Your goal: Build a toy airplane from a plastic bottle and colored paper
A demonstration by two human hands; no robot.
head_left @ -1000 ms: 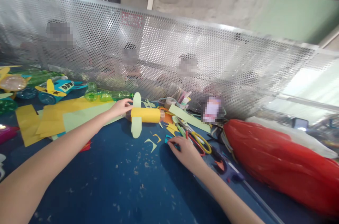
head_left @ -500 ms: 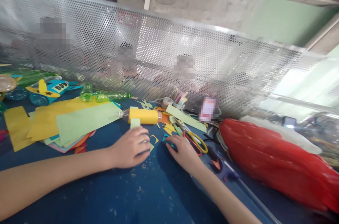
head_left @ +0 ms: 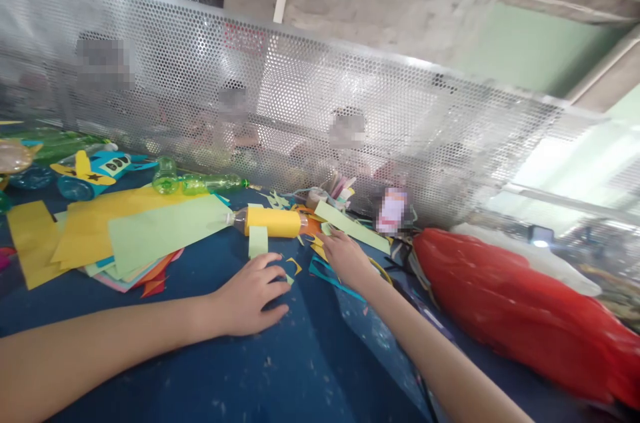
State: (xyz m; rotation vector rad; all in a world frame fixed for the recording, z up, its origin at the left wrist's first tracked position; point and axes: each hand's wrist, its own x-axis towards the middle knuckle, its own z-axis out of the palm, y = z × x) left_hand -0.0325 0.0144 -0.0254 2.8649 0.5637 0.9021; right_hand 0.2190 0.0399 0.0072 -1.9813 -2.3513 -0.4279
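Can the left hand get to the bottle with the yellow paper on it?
Probably yes. The left hand lies flat on the blue table, on the near side of the bottle. Only a flat green paper strip lies between them, so nothing tall blocks the way.

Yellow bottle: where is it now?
Head view, mid-table: the yellow bottle lies on its side beyond the left hand, left of the right hand, neck at the green sheet.
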